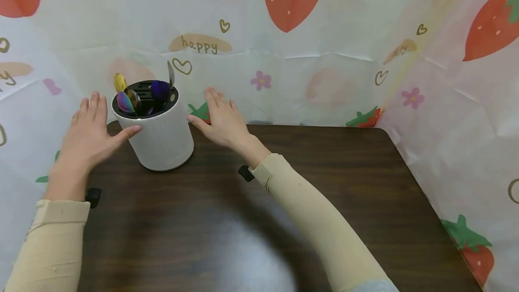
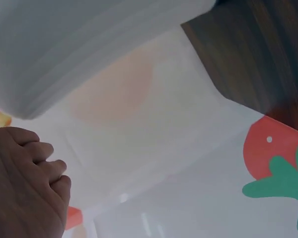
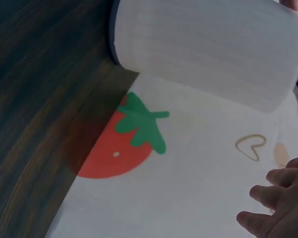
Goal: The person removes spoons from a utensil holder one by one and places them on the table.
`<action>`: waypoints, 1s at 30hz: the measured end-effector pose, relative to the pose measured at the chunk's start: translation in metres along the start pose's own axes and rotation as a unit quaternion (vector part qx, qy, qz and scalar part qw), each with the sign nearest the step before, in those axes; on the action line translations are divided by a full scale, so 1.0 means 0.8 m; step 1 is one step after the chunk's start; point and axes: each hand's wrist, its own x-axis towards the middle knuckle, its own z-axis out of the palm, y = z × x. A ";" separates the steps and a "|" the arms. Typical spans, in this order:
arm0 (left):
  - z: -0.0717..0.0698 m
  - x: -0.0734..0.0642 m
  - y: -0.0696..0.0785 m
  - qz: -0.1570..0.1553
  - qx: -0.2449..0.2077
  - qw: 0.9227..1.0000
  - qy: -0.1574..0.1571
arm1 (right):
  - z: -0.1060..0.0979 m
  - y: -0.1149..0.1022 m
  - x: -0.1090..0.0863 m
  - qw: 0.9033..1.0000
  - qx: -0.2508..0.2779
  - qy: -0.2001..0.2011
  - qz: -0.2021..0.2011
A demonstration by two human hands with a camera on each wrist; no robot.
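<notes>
A white cylindrical utensil holder (image 1: 162,143) with a black slotted top (image 1: 142,88) stands at the table's far left. Out of it stick a gold spoon (image 1: 120,82), a rainbow-tinted spoon (image 1: 125,102), a dark blue-purple utensil (image 1: 160,90) and a thin silver piece (image 1: 171,75). My left hand (image 1: 89,132) is spread at the holder's left, its thumb tip overlapping the front rim in the head view. To the right of the holder, my right hand (image 1: 223,120) has its fingers straight and is apart from it. Both wrist views show the holder's smooth side (image 2: 89,49) beside the hand.
The dark wooden table (image 1: 194,224) meets a white strawberry-print sheet (image 1: 344,17) along its back, left and right edges. A small black device (image 1: 246,173) sits under the right wrist, another (image 1: 93,196) by the left wrist.
</notes>
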 end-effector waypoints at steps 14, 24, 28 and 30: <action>-0.003 0.014 -0.012 0.019 0.005 1.000 -0.007 | 0.029 -0.046 0.048 0.997 -0.052 -0.060 -0.002; 0.004 0.017 -0.011 0.026 -0.017 0.999 0.008 | 0.039 -0.057 0.050 0.995 -0.076 -0.066 0.006; 0.004 0.018 -0.006 0.026 -0.016 0.999 0.014 | 0.040 -0.055 0.049 0.995 -0.076 -0.068 0.008; 0.005 0.018 -0.002 0.025 -0.014 0.999 0.014 | 0.040 -0.053 0.048 0.995 -0.077 -0.069 0.010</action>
